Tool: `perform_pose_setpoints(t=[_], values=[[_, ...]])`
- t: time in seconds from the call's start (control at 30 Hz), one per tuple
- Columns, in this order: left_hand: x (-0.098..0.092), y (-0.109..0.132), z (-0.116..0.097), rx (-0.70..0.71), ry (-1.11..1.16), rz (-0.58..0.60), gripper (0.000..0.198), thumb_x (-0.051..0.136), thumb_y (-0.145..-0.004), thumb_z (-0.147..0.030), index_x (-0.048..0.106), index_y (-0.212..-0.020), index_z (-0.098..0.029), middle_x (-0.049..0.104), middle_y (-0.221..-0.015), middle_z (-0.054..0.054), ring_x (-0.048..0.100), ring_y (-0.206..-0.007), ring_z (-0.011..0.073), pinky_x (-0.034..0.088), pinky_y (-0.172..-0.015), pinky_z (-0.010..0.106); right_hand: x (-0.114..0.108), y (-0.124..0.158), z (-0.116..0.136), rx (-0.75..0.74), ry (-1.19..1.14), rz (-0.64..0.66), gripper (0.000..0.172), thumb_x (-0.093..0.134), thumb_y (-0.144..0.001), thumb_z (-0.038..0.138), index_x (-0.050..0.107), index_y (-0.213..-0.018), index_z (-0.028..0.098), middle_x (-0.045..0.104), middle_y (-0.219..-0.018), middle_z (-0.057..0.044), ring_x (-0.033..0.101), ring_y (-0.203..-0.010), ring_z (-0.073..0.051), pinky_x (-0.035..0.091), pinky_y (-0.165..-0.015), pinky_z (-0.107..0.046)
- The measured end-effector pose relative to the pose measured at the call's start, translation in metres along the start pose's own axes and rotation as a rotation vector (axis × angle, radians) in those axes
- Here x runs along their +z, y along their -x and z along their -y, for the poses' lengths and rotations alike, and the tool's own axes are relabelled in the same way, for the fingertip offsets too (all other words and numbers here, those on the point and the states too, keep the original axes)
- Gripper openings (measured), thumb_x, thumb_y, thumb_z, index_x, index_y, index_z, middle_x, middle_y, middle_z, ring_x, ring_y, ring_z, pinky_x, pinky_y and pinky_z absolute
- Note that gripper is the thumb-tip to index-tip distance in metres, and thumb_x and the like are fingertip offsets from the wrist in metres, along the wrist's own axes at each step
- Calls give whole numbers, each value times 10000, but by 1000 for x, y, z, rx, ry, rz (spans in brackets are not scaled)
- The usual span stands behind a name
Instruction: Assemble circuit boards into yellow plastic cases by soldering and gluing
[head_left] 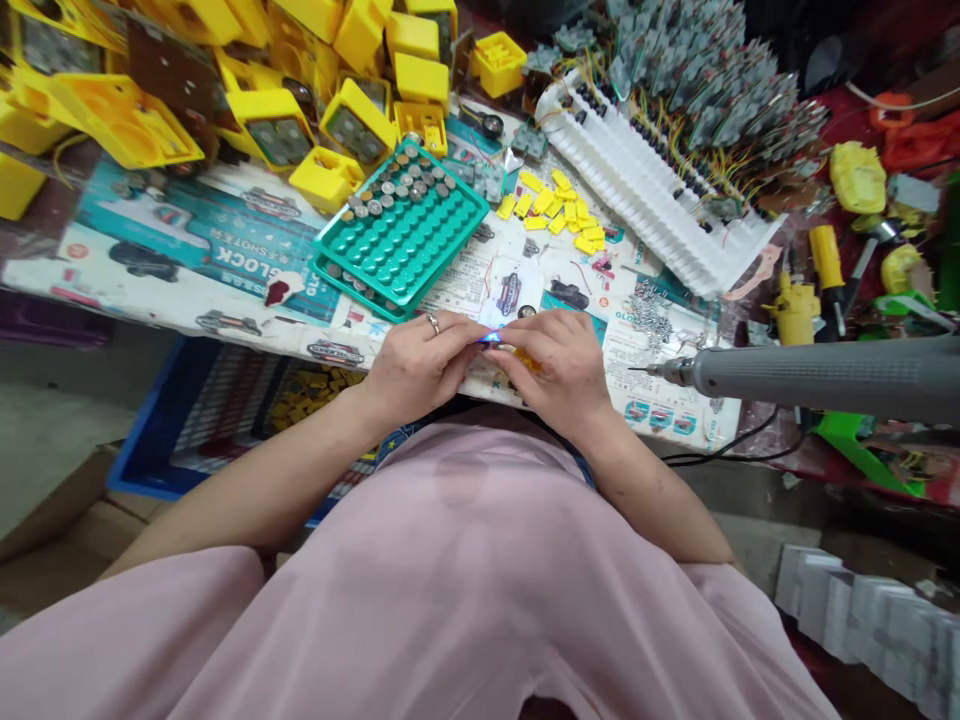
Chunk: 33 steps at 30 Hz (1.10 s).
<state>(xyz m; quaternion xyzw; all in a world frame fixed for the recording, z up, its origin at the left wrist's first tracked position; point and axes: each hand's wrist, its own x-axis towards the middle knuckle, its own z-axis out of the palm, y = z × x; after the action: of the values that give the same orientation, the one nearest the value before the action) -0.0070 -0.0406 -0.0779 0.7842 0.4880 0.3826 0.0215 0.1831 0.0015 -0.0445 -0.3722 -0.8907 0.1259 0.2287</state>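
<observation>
My left hand (416, 368), with a ring on one finger, is closed in a pinch at the table's front edge. Opposite it, my right hand (564, 372) is pinched too, and the fingertips of both meet on a small part with a glowing blue light (491, 339). Most of that part is hidden by the fingers. A bit of yellow plastic (528, 360) shows beneath my right fingers. Beyond my left hand lies a green tray (427, 255) with round button cells (384, 195) in some of its pockets. Small yellow plastic pieces (559, 212) lie loose past my right hand.
An electric screwdriver (795, 378) points in from the right, near a pile of screws (651, 312). Yellow housings (259, 120) crowd the back left. A white ribbed rack (645, 190) with wired circuit boards (690, 90) stands back right. Below the table is a blue crate (154, 430).
</observation>
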Motion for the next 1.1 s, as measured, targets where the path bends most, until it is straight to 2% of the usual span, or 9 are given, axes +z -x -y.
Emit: perform_pose_setpoints(t=[0.17,0.27,0.4,0.53,0.7,0.83,1.0,1.1], values=[[-2,-1,2,-14,49,5,184,575,-934,-151,683,-1083,-151,758,-970,62,728,-894,152,568,-807,241,-11,1,-9,17,-35,-70,308,604,-939,469,678,-1122,232,747,-1131,-61,665,-1054,-205,485,-901,-357],[-4,-1,2,1,42,-8,166,600,-928,-157,678,-1073,-137,756,-967,65,733,-909,150,578,-809,231,-17,0,-21,52,-48,-108,229,512,-996,310,673,-1134,224,746,-1110,-73,671,-1048,-194,517,-915,-356],[-4,-2,2,14,-6,4,148,600,-926,-171,676,-1052,-150,753,-963,59,733,-898,150,586,-794,237,-14,-2,-39,51,17,13,274,450,-990,211,699,-1096,256,739,-1078,-70,650,-1007,-221,517,-911,-416],[-2,-2,4,55,-37,-6,143,575,-912,-130,678,-1005,-163,751,-937,51,725,-868,148,583,-770,239,-3,-5,-47,17,43,160,307,495,-955,184,694,-1174,266,701,-1107,-76,595,-998,-229,500,-914,-414],[-1,0,6,59,-13,-19,180,557,-888,-100,673,-1001,-179,755,-926,47,718,-838,159,581,-745,264,-4,-13,-47,41,30,235,294,505,-939,201,700,-1145,280,648,-1088,-79,569,-993,-223,495,-898,-387],[-1,1,6,18,-33,12,144,571,-910,-144,683,-990,-187,747,-917,45,719,-852,156,575,-750,256,-11,-20,-46,65,11,286,216,533,-908,199,689,-1057,218,652,-1062,-98,578,-1004,-237,493,-907,-387],[0,2,6,18,12,8,171,588,-912,-158,689,-1049,-183,749,-967,59,722,-890,166,583,-777,264,-15,-20,-44,134,-11,253,122,570,-889,203,660,-971,202,678,-939,-67,613,-879,-209,504,-818,-363],[0,2,6,-25,-10,39,171,582,-920,-190,696,-1046,-191,753,-957,56,727,-882,169,593,-770,275,-18,-16,-41,136,-66,148,200,574,-903,218,658,-1084,203,701,-993,-57,634,-842,-177,523,-808,-339]])
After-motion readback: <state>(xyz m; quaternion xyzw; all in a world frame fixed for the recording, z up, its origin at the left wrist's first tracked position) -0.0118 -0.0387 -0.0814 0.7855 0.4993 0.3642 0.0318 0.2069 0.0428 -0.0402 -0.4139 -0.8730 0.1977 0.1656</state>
